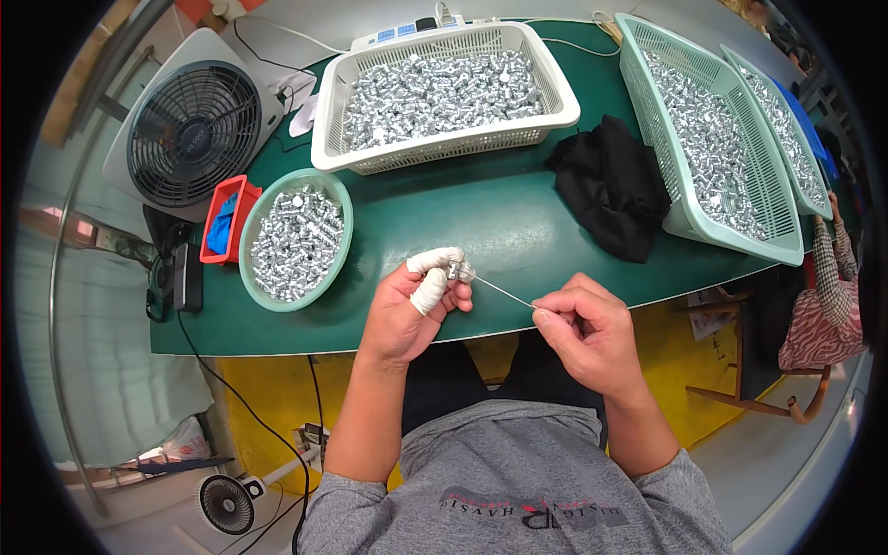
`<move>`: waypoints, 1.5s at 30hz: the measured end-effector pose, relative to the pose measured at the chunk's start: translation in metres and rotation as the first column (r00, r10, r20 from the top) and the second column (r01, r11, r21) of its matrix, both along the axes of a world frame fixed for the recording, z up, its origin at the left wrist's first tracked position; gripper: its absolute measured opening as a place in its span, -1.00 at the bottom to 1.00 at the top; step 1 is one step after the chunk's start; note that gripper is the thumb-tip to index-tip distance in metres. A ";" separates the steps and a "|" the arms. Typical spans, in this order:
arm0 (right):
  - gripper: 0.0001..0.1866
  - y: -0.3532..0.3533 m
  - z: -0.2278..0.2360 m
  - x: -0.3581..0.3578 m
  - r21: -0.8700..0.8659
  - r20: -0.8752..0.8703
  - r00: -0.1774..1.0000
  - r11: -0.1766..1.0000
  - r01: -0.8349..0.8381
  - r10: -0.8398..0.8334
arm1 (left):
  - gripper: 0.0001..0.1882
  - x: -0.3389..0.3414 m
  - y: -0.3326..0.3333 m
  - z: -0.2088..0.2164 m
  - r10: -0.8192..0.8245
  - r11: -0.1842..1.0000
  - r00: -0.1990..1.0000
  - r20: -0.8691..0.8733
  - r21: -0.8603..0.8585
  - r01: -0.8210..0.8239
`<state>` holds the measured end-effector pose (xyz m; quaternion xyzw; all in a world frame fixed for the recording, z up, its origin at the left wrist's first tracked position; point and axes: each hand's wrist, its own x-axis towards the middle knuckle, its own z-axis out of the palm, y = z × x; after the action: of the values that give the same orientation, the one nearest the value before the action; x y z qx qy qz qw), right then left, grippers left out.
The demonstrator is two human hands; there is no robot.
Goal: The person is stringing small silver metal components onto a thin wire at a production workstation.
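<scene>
My left hand [396,319], with white wraps on its thumb and some fingers, pinches a small silvery metal part [453,271] above the table's near edge. Between the thumb and fingertips of my right hand [592,335] is one end of a thin metal rod [502,290]. The rod slants up to the left, and its far end meets the part at my left fingertips. Whether the tip goes inside the part is hidden by the fingers. To the left of my left hand stands a round pale green basket [347,236] full of similar silvery parts.
On the green table [444,217] are a white basket [453,148] of metal parts, a black cloth [615,190] and a pale green basket [680,208] of parts. A red bin [242,199] and a box fan [194,129] stand left. Another person's arm [832,259] shows far right.
</scene>
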<state>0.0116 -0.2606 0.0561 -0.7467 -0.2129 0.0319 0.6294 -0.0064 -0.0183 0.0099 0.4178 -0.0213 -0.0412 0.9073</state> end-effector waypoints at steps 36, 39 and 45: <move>-0.97 -0.010 -0.017 -0.002 0.489 -0.642 0.698 0.871 0.054 0.317 | -0.81 0.001 -0.019 0.006 0.106 0.989 0.986 -0.128 -0.089 -0.118; -0.97 -0.008 -0.018 -0.006 0.363 -0.554 0.814 0.931 0.048 0.174 | -0.81 0.005 -0.016 0.008 0.175 0.975 0.976 -0.127 -0.117 -0.190; -0.98 0.000 -0.015 -0.008 0.168 -0.221 0.975 0.986 0.004 0.033 | -0.77 0.003 -0.011 0.005 0.105 0.976 0.989 -0.100 -0.183 -0.122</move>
<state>0.0035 -0.2609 0.0412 -0.6812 -0.1483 0.1020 0.7096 -0.0037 -0.0290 0.0151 0.3283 0.0395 -0.0057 0.9437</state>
